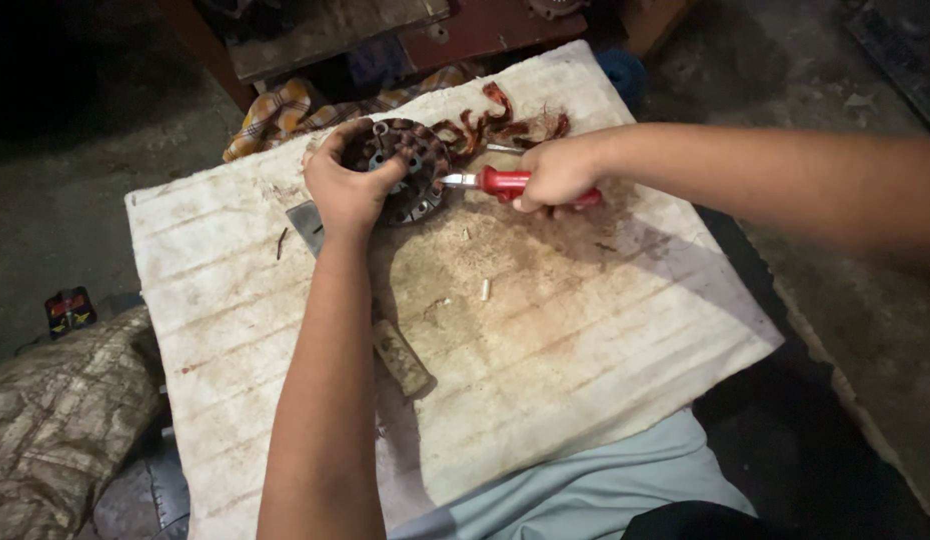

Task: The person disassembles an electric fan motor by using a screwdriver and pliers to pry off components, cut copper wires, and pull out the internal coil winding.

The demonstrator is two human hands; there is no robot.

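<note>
A small red-and-black package [69, 309] lies on the floor at far left. On the stained white table [605, 340], the left hand [347, 188] closes its grip around the round dark stator [410, 172]. At right, the right hand [557, 174] grips the red-handled screwdriver [490, 181], tip against the stator. Copper wire scraps [500, 120] lie behind.

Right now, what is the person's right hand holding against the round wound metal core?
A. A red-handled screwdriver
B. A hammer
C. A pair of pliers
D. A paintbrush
A: the right hand closes around the red handle of a screwdriver, whose metal shaft meets the side of the round core steadied by the left hand.
</note>
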